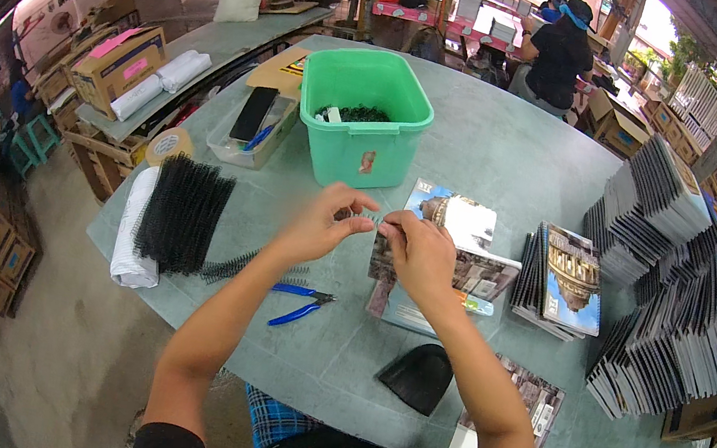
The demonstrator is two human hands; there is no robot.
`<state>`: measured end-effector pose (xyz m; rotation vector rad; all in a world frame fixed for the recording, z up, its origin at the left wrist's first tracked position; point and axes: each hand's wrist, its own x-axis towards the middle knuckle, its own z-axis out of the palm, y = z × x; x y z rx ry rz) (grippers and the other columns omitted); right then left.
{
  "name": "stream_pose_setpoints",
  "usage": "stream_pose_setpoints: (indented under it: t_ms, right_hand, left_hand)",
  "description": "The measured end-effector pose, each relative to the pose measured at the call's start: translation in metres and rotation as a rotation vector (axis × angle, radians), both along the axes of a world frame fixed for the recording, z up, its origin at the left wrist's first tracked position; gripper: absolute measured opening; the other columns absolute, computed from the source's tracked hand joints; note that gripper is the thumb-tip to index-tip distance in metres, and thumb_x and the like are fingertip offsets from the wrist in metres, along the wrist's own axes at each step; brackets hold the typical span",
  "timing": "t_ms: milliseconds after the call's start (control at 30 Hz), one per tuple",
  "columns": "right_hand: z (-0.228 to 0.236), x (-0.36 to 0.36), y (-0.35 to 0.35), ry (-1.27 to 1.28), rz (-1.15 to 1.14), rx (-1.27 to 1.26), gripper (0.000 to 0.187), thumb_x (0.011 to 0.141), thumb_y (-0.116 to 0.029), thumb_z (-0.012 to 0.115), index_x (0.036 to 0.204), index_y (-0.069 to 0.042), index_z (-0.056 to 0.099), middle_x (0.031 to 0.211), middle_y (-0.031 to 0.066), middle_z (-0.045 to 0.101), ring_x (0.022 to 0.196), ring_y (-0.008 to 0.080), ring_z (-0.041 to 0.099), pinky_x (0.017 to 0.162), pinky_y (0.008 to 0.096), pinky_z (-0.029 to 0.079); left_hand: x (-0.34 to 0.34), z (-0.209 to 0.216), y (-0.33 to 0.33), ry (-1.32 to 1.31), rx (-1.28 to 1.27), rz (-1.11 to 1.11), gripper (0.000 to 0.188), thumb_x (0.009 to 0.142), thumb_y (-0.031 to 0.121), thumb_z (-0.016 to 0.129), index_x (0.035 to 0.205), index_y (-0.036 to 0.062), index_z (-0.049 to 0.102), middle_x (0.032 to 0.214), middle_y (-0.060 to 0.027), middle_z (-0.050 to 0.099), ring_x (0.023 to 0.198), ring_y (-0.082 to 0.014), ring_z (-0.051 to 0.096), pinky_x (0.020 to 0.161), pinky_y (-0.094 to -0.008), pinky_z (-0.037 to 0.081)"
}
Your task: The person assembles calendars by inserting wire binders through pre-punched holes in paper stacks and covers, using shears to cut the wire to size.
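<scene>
My left hand (pixel 317 225) pinches a dark spiral binding coil (pixel 358 216) that stretches across to my right hand. The fingers of my right hand (pixel 419 254) close on the coil's other end, at the left edge of a notebook (pixel 486 275) with a photo cover. Part of that edge is hidden behind the hand. Under it lie more notebooks with a building on the cover. Blue-handled pliers (pixel 299 301) rest on the table below my left wrist, next to loose coils (pixel 230 267). A thick bundle of black coils (pixel 183 215) lies farther left.
A green bin (pixel 358 154) with black scraps stands ahead, beside a clear tray (pixel 234 148) holding a phone. Bound notebooks are stacked at right (pixel 651 270). A black pouch-like piece (pixel 418 379) and a loose cover (pixel 528 396) lie near me. Another person (pixel 558 59) sits beyond the table.
</scene>
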<state>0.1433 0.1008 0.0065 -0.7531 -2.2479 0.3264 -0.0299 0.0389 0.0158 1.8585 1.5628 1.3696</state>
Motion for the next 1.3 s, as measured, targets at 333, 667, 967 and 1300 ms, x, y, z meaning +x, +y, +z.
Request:
stream_pose_setpoints:
  t_ms: [333, 667, 967, 1300]
  right_hand:
    - [0.01, 0.009, -0.004, -0.032, 0.103, -0.08, 0.02, 0.078, -0.007, 0.063, 0.097, -0.007, 0.056, 0.087, 0.0108, 0.058, 0.084, 0.0315, 0.057, 0.068, 0.0414, 0.045]
    - [0.006, 0.074, 0.009, -0.126, -0.155, 0.058, 0.016, 0.081, -0.02, 0.061, 0.094, -0.011, 0.062, 0.085, 0.0103, 0.064, 0.08, 0.0292, 0.06, 0.066, 0.0403, 0.043]
    - [0.007, 0.074, 0.004, 0.002, -0.076, 0.011, 0.01, 0.078, -0.022, 0.065, 0.08, -0.012, 0.066, 0.073, 0.0049, 0.065, 0.065, 0.0238, 0.059, 0.061, 0.0359, 0.041]
    - [0.002, 0.076, -0.002, 0.025, -0.083, 0.089, 0.01, 0.077, -0.021, 0.064, 0.078, -0.011, 0.064, 0.069, 0.0034, 0.061, 0.068, 0.0228, 0.059, 0.061, 0.0355, 0.042]
  left_hand:
    - [0.113, -0.048, -0.053, 0.63, 0.406, 0.187, 0.018, 0.072, 0.017, 0.064, 0.084, 0.0038, 0.06, 0.088, -0.0139, 0.056, 0.08, -0.0337, 0.055, 0.067, -0.0419, 0.044]
    - [0.137, -0.095, -0.051, 0.193, -0.187, -0.16, 0.029, 0.081, 0.019, 0.062, 0.107, 0.0069, 0.06, 0.106, -0.0221, 0.056, 0.098, -0.035, 0.057, 0.081, -0.0423, 0.048]
    - [0.053, -0.002, -0.047, 0.416, 0.225, 0.251, 0.027, 0.071, 0.006, 0.07, 0.096, 0.0126, 0.067, 0.088, -0.0075, 0.057, 0.078, -0.0209, 0.056, 0.069, -0.0306, 0.046]
    - [0.043, 0.026, -0.051, 0.267, 0.59, 0.573, 0.03, 0.07, 0.002, 0.069, 0.098, 0.0108, 0.064, 0.089, -0.0103, 0.056, 0.079, -0.0232, 0.054, 0.069, -0.0313, 0.044]
